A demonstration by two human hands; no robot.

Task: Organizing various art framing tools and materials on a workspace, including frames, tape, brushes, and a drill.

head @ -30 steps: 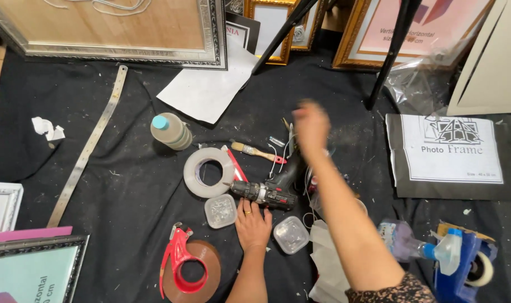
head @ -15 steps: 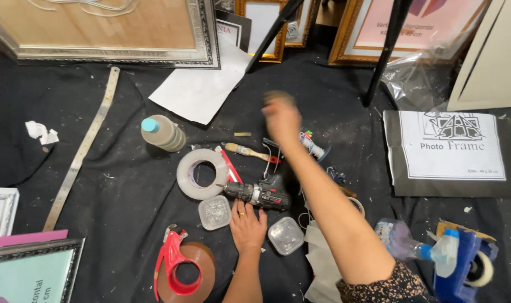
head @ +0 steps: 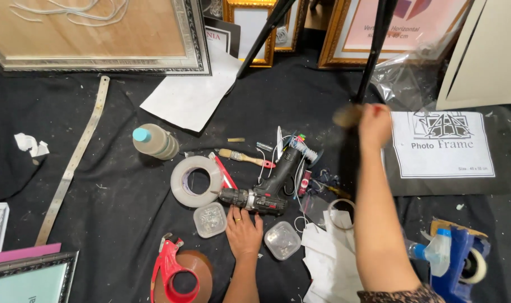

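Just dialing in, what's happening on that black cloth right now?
A person works over a black cloth strewn with framing supplies. Their left hand lies flat on the cloth, just below a black cordless drill and between two small clear plastic boxes. Their right hand is raised near a black pole, gripping something blurred, possibly a brush. A roll of tape, a small paintbrush, a bottle and a red tape dispenser lie close by.

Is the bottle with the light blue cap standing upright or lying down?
Lying down: the bottle rests on its side on the black cloth, cap pointing left.
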